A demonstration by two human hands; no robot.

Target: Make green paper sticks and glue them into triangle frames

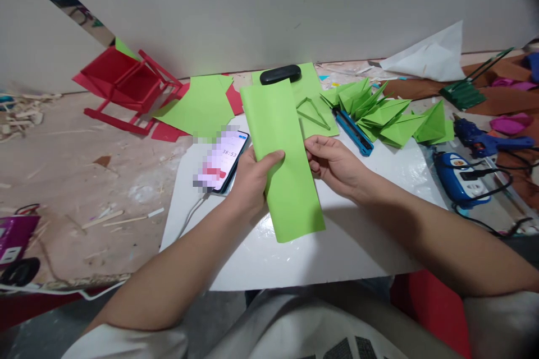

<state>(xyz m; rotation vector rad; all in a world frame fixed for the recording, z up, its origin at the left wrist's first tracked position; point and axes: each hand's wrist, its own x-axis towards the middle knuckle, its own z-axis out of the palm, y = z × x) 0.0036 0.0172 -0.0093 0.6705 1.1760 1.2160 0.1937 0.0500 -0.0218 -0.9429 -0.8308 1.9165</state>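
A long strip of green paper, looking folded lengthwise, is held up above the white board. My left hand grips it from the left, thumb flat on the front and fingers behind. At the strip's right edge, my right hand has its fingers curled and thumb pinched against the paper's edge; the fingertips are partly hidden. Left of the strip lies a lit phone with a cable. Right of it are a blue utility knife and several folded green paper pieces.
Beneath my hands is a white board. Behind stand a red model rocking chair, green sheets and a black case. To the right are a blue glue gun and a blue power strip with cords. Wood sticks lie left.
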